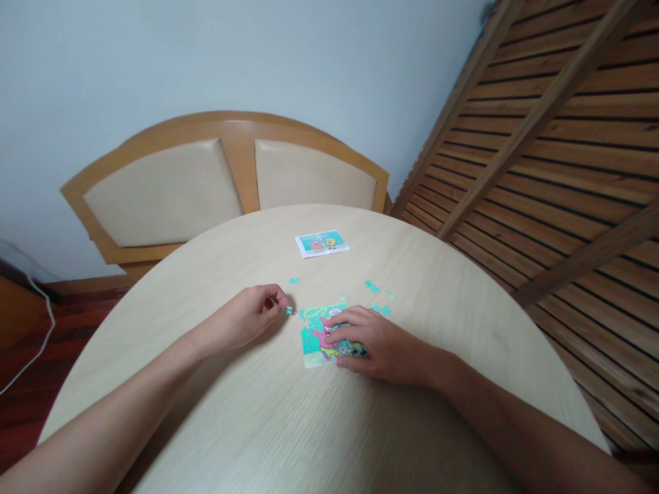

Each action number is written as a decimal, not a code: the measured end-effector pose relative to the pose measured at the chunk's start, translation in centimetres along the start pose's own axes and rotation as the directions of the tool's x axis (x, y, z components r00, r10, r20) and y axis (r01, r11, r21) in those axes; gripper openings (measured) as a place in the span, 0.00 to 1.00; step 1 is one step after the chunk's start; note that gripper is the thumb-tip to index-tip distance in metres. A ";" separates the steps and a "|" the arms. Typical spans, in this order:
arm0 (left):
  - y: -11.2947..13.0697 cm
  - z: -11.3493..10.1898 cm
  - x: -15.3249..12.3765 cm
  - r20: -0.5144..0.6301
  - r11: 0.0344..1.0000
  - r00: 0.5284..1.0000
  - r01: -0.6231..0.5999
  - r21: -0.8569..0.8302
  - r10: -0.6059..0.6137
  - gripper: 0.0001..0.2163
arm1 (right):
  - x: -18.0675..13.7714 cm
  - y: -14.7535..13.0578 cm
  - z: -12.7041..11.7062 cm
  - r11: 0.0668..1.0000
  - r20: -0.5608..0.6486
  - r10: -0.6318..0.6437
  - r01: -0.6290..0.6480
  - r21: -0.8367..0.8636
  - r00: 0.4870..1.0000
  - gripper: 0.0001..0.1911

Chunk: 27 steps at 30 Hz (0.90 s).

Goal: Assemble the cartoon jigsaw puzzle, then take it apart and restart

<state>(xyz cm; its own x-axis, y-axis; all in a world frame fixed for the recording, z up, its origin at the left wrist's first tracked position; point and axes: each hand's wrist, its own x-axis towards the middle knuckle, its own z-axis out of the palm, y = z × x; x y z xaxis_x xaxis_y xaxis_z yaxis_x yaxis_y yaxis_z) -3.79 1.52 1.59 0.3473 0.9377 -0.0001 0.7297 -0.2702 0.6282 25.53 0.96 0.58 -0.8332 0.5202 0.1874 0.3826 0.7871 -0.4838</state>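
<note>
Head view: your left hand (257, 310) pinches a small teal interlocking puzzle piece (289, 311) at its fingertips, while the flat, straight-edged teal-and-pink jigsaw (316, 342) lies beneath your spread right hand (377, 343), whose sideways drag could shear joined pieces apart.

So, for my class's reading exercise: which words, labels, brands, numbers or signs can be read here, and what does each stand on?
None can be read.
Picture card: any lettering is too small and blurred to read.
Partly assembled puzzle: no legible text; the right hand covers part of it.
Loose pieces: too small to tell.
Table and chair back: no writing visible.
</note>
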 end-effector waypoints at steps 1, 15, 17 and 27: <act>0.1 0.1 0.0 -0.001 1.000 1.000 -0.018 -0.008 0.018 0.14 | 0.0 0.0 0.0 1.000 0.002 0.001 -0.001 0.000 1.000 0.15; 0.7 1.2 0.0 -0.002 0.977 0.999 -0.048 -0.208 0.049 0.12 | 0.0 0.0 0.0 1.000 0.005 -0.006 0.006 -0.003 1.000 0.15; 0.8 1.4 0.0 0.016 0.974 0.998 -0.057 -0.219 0.062 0.12 | 0.0 0.0 0.0 1.000 0.001 -0.004 0.004 -0.002 1.000 0.15; 0.7 2.4 0.3 0.065 0.974 0.998 -0.012 -0.225 0.027 0.15 | 0.1 0.0 0.0 1.000 -0.003 -0.001 0.001 -0.006 1.000 0.15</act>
<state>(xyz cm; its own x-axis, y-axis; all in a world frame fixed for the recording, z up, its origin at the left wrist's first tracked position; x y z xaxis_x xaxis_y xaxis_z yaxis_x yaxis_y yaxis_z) -1.80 1.12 0.15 0.4042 0.9141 -0.0337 0.5746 -0.2250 0.7869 25.45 1.04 0.59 -0.8326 0.5202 0.1902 0.3839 0.7895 -0.4788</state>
